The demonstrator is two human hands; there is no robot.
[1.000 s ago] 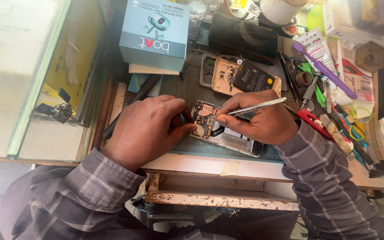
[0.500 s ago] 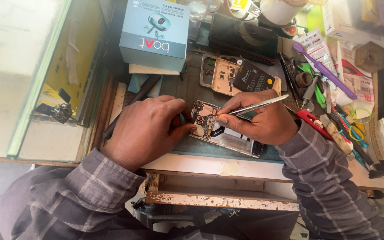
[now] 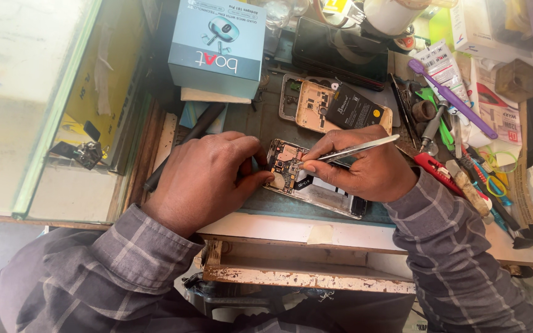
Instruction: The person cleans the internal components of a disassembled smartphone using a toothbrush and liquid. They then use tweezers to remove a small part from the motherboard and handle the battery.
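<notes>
- I see the opened phone [image 3: 313, 182] lying flat on the dark mat [image 3: 260, 123] near the front edge of the desk [image 3: 291, 228], its back off and the circuit board facing up, probably so both hands can get at the parts from above
- My left hand [image 3: 208, 179] rests on the mat at the phone's left end, fingers curled and half closed, thumb and fingertips pressing the frame; I judge this steadies it against sliding
- My right hand [image 3: 365, 166] is closed in a pen-like pinch around the metal tweezers [image 3: 350, 150], whose tips point left and down onto the board; whether the tips grip a part I cannot tell, it is too small to see
- A second phone shell [image 3: 334, 108] with a black battery lies just beyond, apart from the one in hand
- The blue box [image 3: 217, 46] sits at the back left, and loose tools including a purple toothbrush [image 3: 448, 95] crowd the right side
</notes>
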